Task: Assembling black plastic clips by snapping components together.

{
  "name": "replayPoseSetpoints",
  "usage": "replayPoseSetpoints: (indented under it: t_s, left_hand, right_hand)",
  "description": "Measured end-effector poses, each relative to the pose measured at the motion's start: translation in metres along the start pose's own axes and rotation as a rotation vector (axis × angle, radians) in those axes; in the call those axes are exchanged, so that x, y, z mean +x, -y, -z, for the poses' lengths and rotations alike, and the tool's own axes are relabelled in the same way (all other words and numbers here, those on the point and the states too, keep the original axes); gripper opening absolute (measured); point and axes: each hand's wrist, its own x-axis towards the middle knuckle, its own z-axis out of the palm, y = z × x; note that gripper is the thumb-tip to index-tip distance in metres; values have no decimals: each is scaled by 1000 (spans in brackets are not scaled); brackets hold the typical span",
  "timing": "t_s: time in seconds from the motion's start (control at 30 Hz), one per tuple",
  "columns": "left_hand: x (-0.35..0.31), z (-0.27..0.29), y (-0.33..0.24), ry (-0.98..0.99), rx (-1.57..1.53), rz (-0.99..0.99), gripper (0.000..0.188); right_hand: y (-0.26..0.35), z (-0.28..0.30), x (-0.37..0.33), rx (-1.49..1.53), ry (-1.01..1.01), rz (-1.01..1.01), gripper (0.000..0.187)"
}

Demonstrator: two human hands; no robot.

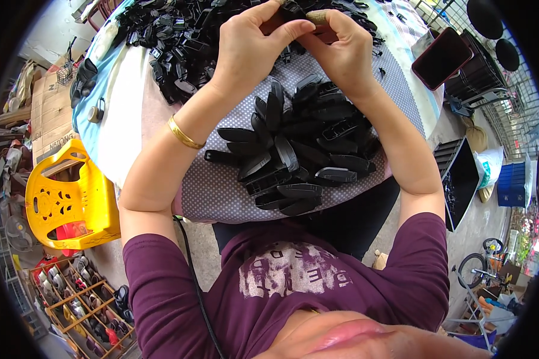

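Observation:
Both my hands are raised over the far side of the cloth-covered table, close together. Between thumb and fingers, my left hand [250, 49] grips a small black plastic part [292, 9], partly cut off by the top edge. My right hand [346, 57] meets it there, its fingers closed at the same part, with a tan wrap [324, 19] round one finger. Below my wrists, between my forearms, lies a heap of long, oval black plastic pieces [287, 152]. Beyond my left hand spreads a large pile of smaller black plastic parts [176, 45].
A spotted cloth [212, 194] covers the near tabletop. At right, a phone [442, 58] stands above the table's edge, and a black crate [461, 179] sits lower down. A yellow plastic chair [96, 197] is at left, near a shoe rack [84, 305]. A dark cable [191, 269] hangs beside my left arm.

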Motion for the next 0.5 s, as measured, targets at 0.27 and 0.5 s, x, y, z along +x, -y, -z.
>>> replayPoseSetpoints:
  t_s: [0.27,0.5]
  left_hand:
    - [-2,-4,-2,-85,-197,41,26]
    - [2,8,-4,7,10,-212,19]
  right_hand:
    - [15,-3,3,-164,9,179,19]
    - [-6,4,6,287,305,-149,28]
